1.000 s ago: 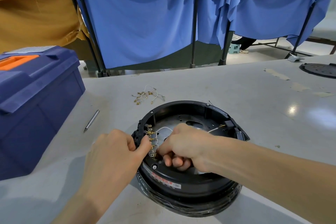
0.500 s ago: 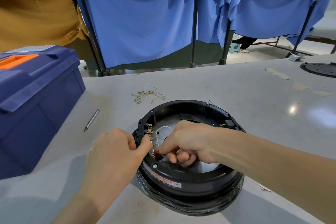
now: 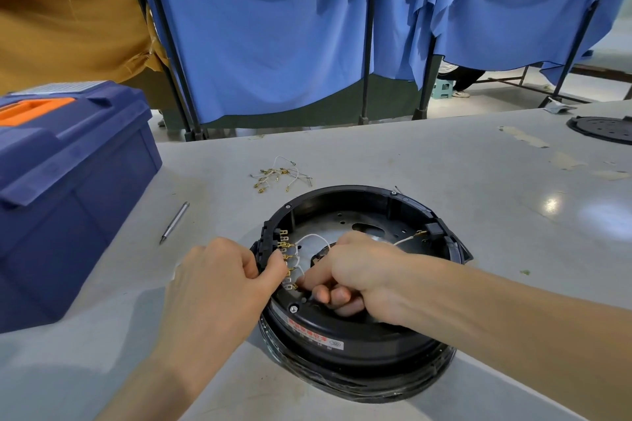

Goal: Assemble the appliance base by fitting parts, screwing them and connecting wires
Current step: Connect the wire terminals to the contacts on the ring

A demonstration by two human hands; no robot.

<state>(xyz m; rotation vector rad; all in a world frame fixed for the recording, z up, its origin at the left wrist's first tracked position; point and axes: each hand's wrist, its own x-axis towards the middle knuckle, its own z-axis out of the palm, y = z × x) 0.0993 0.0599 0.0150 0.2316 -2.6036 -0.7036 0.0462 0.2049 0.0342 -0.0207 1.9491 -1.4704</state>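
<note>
Round black plastic appliance base [image 3: 342, 328], lying open side up on the grey table [image 3: 410, 154], directly in front of the person at the near edge. Its floor is a silvery perforated metal plate [image 3: 345, 222]. A row of brass spade terminals [image 3: 285, 243] stands along the inner left wall, and thin white wires [image 3: 313, 238] loop from it across the plate. A red-and-white label [image 3: 309, 331] is stuck on the near outer wall.

Beyond the base lies a loose bundle of short white leads with brass ends [image 3: 280, 176]. A slim metal rod [image 3: 175, 222] lies to the left, and a dark blue plastic toolbox with an orange handle [image 3: 68, 198] stands further left. A black perforated disc [image 3: 602, 128] sits at the far right edge, and blue cloth curtains [image 3: 273, 44] hang behind the table.

The left hand [image 3: 219, 280] grips the base's left rim, thumb curled over onto the terminal block. The right hand [image 3: 355, 270] reaches inside, covering the middle of the plate. Its fingers are curled, thumb and forefinger pinching a small brass connector [image 3: 294, 285] at the near end of the terminal row (the connector is mostly hidden by the fingertips).
</note>
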